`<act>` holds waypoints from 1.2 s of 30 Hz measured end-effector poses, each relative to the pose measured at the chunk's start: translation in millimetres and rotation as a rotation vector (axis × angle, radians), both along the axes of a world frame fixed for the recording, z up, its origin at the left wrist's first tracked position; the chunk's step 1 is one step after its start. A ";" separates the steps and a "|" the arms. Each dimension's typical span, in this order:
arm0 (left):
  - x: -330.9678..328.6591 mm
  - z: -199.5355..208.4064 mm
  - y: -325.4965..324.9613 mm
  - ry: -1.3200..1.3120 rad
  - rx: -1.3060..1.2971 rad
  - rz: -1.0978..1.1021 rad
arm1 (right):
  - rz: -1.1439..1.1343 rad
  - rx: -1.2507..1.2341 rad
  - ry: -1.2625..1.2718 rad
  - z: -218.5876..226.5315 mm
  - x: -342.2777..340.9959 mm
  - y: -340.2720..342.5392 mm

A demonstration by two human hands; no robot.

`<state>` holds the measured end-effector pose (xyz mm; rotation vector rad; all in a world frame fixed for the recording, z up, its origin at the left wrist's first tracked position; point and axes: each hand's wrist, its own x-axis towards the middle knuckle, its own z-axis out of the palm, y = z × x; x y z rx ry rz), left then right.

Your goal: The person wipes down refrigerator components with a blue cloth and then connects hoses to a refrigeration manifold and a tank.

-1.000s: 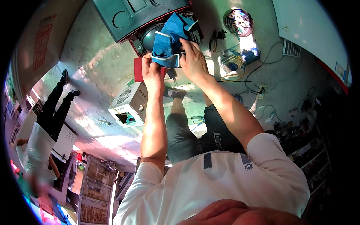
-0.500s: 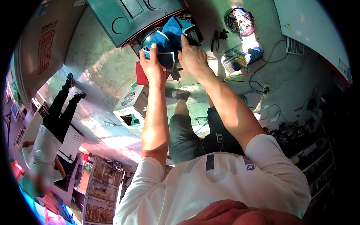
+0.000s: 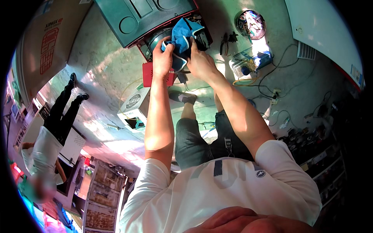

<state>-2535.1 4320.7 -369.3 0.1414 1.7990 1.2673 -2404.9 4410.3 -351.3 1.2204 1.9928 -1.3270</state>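
Between my hands is a blue cloth with pale edging, bunched up over the front of an open toolbox drawer. My left hand is closed on the cloth's left side, thumb on top. From the right, my right hand grips the cloth's lower right part, index finger pointing up along it. Behind the cloth stands the toolbox, dark green on top with a red rim. A round dark object lies in the drawer beside my left hand, partly covered. Whatever the cloth wraps, if anything, is hidden.
A red box and a white carton sit below my left hand. Right of the toolbox lie pliers, a round bin of scraps, a clear container and loose cables. Another person stands at far left.
The cloth has been gathered into a tighter bundle. My left fingers have curled round its left side, and my right hand has shifted slightly down and right.
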 end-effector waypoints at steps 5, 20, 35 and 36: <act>3.7 -4.4 -18.3 -0.210 -0.041 -0.089 | 0.031 0.292 0.241 -3.3 22.7 -7.8; 28.7 3.4 -22.5 -0.440 0.158 0.159 | -0.063 0.272 0.492 -22.9 13.4 -14.3; 35.7 -13.5 5.3 0.052 -0.121 -0.069 | 0.099 0.391 0.353 -22.9 4.4 -7.0; 35.4 -14.9 7.4 0.081 -0.140 -0.079 | 0.105 0.387 0.355 -22.2 4.5 -5.0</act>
